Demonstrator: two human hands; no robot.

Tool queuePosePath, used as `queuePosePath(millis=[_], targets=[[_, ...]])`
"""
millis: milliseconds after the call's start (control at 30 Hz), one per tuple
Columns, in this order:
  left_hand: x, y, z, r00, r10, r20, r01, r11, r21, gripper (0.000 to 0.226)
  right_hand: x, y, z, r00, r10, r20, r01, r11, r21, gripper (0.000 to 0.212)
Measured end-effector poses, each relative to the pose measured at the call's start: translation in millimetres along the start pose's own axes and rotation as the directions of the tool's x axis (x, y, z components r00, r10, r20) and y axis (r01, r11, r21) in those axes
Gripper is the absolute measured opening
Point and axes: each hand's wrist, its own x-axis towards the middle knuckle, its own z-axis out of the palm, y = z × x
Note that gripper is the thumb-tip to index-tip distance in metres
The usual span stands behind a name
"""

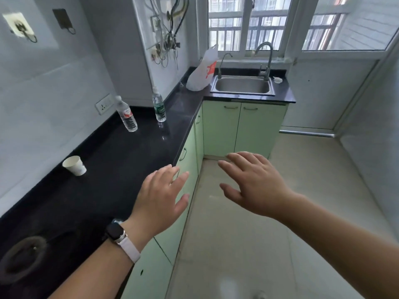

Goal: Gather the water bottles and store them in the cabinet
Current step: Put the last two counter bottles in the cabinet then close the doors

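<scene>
Plainly, both hands are hovering empty with the fingers spread; the left hand is floating palm down over the front edge of the black countertop, while the right hand is hanging out over the floor, off the counter altogether; neither is touching anything. Both bottles are standing ahead of the left hand and off to its left, well apart from it, far back along the counter; the red-labelled bottle is sitting closer to the wall and is looking tilted, though the wide lens may be causing that; the green-labelled bottle is standing just to the right of it and a little farther on, nearer the counter's front edge. Each bottle's long axis is running roughly upright, cap on top, so a grasp around the body from the side is seeming the natural approach. My judgement is that the left hand is lying nearer to both; the right would be reaching across the body. A paper cup is standing to the left of the left hand, clear of the straight line to the bottles. Green cabinet doors are sitting shut directly below and beyond the left fingertips.
</scene>
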Motion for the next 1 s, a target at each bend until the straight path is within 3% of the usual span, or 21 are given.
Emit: queuePosePath(millis=[300, 567, 1000], targets=[[123.5, -6.4, 61.0, 0.996, -0.091, 0.023, 0.090, 0.995, 0.048, 0.050, 81.4, 114.9, 73.5, 0.997, -0.038, 0.072, 0.031, 0.995, 0.094, 0.054], [241.2, 2.7, 96.8, 0.984, -0.176, -0.002, 0.175, 0.979, 0.103, 0.048, 163.6, 234.2, 109.0, 0.982, -0.163, 0.095, 0.148, 0.978, 0.145, 0.055], [295.9, -75.8, 127.1, 0.923, -0.385, -0.007, 0.378, 0.904, 0.197, 0.050, 291.1, 255.4, 182.1, 0.953, -0.291, 0.083, 0.259, 0.925, 0.277, 0.055]])
